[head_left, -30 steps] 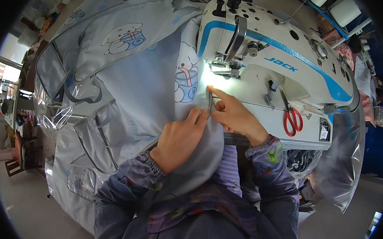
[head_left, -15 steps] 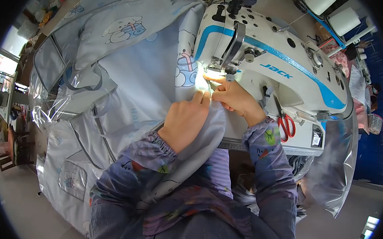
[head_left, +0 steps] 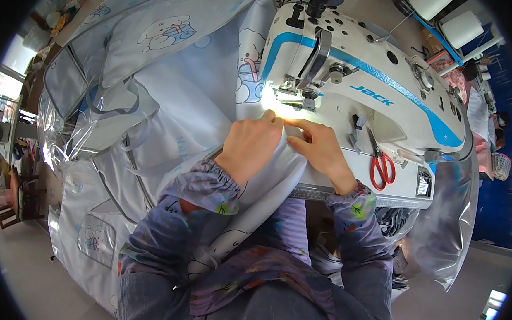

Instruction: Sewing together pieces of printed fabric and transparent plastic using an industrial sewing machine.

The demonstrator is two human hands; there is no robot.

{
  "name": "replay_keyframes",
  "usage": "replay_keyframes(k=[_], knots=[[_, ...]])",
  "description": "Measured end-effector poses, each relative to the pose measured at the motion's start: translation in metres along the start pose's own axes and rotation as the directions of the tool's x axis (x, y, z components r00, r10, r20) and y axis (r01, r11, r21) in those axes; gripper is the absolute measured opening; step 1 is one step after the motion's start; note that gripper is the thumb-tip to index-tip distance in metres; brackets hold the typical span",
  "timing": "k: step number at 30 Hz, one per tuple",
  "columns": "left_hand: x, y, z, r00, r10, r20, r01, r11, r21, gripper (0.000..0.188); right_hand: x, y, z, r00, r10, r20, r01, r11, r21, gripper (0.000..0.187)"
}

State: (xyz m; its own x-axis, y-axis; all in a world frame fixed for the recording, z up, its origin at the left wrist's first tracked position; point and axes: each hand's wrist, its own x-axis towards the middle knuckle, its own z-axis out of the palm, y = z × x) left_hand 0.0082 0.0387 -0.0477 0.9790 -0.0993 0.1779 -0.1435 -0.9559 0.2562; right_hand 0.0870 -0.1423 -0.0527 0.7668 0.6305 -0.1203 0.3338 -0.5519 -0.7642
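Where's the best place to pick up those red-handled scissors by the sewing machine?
Probably by the red loops of the scissors, reaching in from the near side: the loops face that way, while the blades point away, toward the sewing machine.

Pale grey fabric (head_left: 183, 105) printed with cartoon animals lies under the fingers (head_left: 301, 123). It spreads left of them in loose folds.

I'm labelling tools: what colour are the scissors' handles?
The handles are red, best in head view.
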Motion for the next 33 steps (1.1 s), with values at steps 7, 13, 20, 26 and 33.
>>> replay_keyframes(k=[7,13,20,26,33], knots=[[0.021,-0.026,-0.006,0.996,0.089,-0.01,-0.088,0.993,0.078,0.011,0.013,0.006,0.004,0.996,-0.057,-0.074,0.052,0.996,-0.068,0.045],[0.036,-0.076,-0.011,0.971,0.235,0.032,-0.237,0.957,0.165,0.022,0.016,-0.005,0.019,0.997,-0.026,-0.075,0.026,1.0,-0.004,0.046],[0.033,-0.092,-0.009,0.863,0.407,-0.3,-0.268,0.871,0.411,0.031,-0.004,-0.011,0.054,0.986,-0.043,-0.16,0.043,0.999,-0.002,0.053],[-0.144,0.008,0.005,0.882,-0.235,-0.408,-0.072,0.788,-0.612,0.009,-0.069,-0.042,0.053,0.952,0.094,0.292,-0.26,0.751,0.607,0.063],[-0.328,-0.101,0.101,0.094,-0.994,0.061,0.483,-0.008,-0.876,0.04,-0.142,-0.022,0.126,0.96,0.072,0.272,-0.263,0.574,0.775,0.076]])
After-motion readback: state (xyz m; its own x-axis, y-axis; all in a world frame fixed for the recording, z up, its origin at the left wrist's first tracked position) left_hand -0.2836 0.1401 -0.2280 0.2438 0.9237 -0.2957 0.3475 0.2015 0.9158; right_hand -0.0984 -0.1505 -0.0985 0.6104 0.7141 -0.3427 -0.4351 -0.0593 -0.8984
